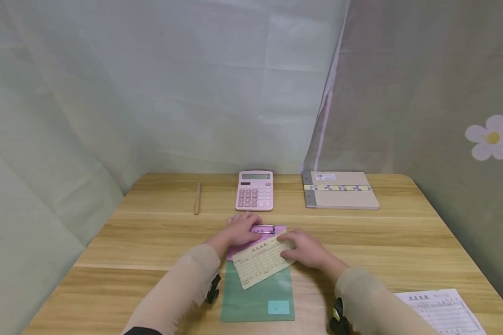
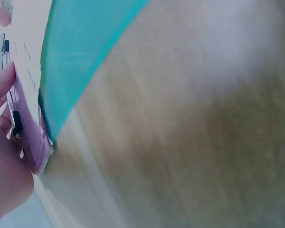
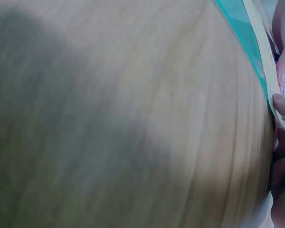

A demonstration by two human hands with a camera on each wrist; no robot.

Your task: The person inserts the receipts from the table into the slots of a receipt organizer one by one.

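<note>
A teal clipboard lies at the middle of the table, with a light blue label near its lower right corner. Pink slips cover its upper part, beneath a wire clip. My left hand grips the clipboard's upper left end, thumb beside the clip; in the left wrist view its fingers curl around the clip's far side. Tilted across the pink slips is a cream printed form. My right hand pinches that form's right end between thumb and fingers. The right wrist view shows this grip only at its edge.
A pink calculator stands beyond the clipboard. To its left lies a thin wooden stick, to its right a beige album with a patterned band. A white printed form lies at the near right, partly under the right sleeve.
</note>
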